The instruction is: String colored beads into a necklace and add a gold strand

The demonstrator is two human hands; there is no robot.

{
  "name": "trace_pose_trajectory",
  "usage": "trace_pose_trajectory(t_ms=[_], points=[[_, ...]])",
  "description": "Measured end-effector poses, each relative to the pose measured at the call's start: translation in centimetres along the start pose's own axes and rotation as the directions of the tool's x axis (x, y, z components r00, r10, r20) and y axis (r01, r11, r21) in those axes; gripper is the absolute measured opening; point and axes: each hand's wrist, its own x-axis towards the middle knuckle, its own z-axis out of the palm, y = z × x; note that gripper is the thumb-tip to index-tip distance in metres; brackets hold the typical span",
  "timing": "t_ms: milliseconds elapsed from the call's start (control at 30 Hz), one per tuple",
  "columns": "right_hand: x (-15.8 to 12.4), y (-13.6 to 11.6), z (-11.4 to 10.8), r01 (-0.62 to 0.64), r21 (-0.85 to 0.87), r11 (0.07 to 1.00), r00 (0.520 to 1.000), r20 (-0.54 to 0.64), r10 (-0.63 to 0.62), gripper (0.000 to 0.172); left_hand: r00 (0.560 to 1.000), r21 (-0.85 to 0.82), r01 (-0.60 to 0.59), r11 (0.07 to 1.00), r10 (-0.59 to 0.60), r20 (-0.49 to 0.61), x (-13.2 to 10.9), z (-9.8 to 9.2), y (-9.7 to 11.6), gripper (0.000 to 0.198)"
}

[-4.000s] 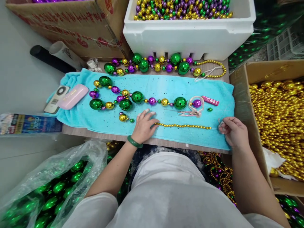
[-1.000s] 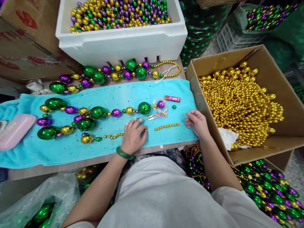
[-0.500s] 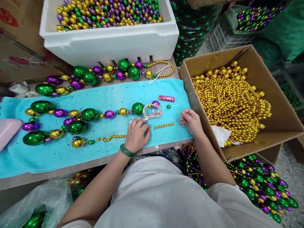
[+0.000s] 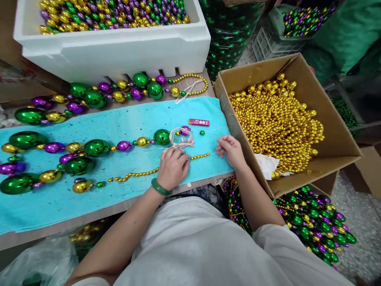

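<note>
My left hand (image 4: 173,167), with a green bangle at its wrist, rests on the turquoise towel with curled fingers closed on a string of small gold beads (image 4: 199,157). More of this gold string (image 4: 137,174) trails out to the left, towards a gold ball (image 4: 82,186) and a small green bead. My right hand (image 4: 230,150) pinches the thin clear thread (image 4: 212,153) beyond the beads. The large-bead necklace (image 4: 97,147) in green, purple and gold lies to the left. Close above my left hand are a pale looped band (image 4: 180,138) and a thin needle-like rod (image 4: 156,149).
A red lighter (image 4: 199,122) lies on the towel (image 4: 119,117). Behind it stand a finished-looking bead strand (image 4: 95,98) and a white foam box (image 4: 116,51) of beads. At right, a cardboard box (image 4: 318,169) holds gold beads. More bead strands (image 4: 315,222) hang lower right.
The view has swung right, so things appear farther left. My left hand has come up against the short run of gold beads, closing the gap. My right hand still pinches the thread.
</note>
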Motion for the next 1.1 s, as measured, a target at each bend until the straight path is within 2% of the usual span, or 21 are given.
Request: trace_pose_trajectory(t_ms=[267, 567, 767, 900, 1000, 1100], points=[[0.0, 0.1, -0.1, 0.001, 0.009, 1.0, 1.0, 0.017, -0.002, 0.026, 0.998, 0.075, 0.067, 0.995, -0.068, 0.015, -1.4, -1.0, -1.2, 0.02], [0.1, 0.3, -0.2, 0.003, -0.005, 1.0, 1.0, 0.018, -0.003, 0.027, 0.999, -0.055, -0.03, 0.998, 0.032, 0.041, 0.8, 0.7, 1.1, 0.028], [0.1, 0.3, -0.3, 0.001, 0.017, 1.0, 1.0, 0.03, -0.002, 0.026, 1.0, -0.001, 0.017, 1.0, -0.017, 0.021, 0.8, 0.5, 1.1, 0.023], [0.1, 0.3, -0.3, 0.017, 0.028, 0.999, 0.999, 0.039, -0.018, 0.024, 1.0, -0.008, -0.023, 1.0, 0.024, 0.014, 1.2, 0.7, 1.6, 0.03], [0.0, 0.2, -0.3, 0.008, 0.022, 1.0, 0.999, 0.03, -0.009, 0.024, 0.998, -0.018, -0.065, 0.998, 0.065, 0.014, 2.0, 1.2, 2.3, 0.028], [0.0, 0.2, -0.2, -0.01, 0.006, 1.0, 1.0, 0.021, 0.01, 0.026, 0.999, -0.006, -0.041, 0.999, 0.041, 0.014, 2.3, 1.3, 2.6, 0.025]])
